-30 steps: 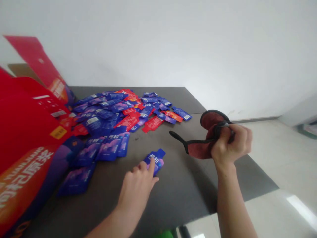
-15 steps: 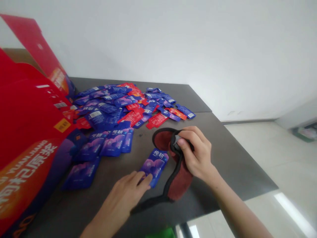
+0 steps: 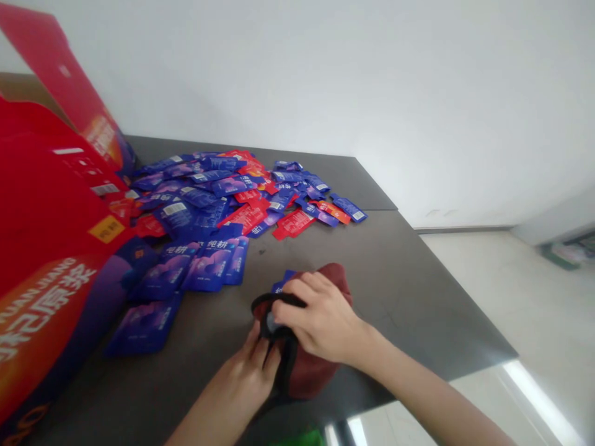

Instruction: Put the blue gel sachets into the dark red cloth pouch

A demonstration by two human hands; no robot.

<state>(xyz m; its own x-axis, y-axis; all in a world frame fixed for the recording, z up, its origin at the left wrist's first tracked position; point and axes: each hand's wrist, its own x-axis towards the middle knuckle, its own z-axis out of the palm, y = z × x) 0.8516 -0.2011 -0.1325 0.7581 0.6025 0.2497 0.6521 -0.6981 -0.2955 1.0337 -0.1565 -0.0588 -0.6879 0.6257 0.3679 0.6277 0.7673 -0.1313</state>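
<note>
A dark red cloth with black edging (image 3: 310, 373) is bunched over the front part of the grey table. My right hand (image 3: 320, 316) is closed round its upper part, with a bit of grey showing near the thumb. Just left of it, my left hand (image 3: 253, 368) touches the black edging, fingertips partly hidden under the cloth, so its grip cannot be made out. Behind the cloth, the corner of a blue pouch (image 3: 281, 282) peeks out; the rest is covered.
A big red printed box (image 3: 51, 204) fills the left side. A heap of blue and red pouches (image 3: 199, 198) covers the back of the grey table (image 3: 409, 297). Several blue pouches lie nearer, beside the box. Something green (image 3: 302, 438) shows below the front edge.
My right hand has moved left and down with the cloth, which now covers most of the single blue pouch. My left hand has shifted slightly and no longer visibly touches that pouch.
</note>
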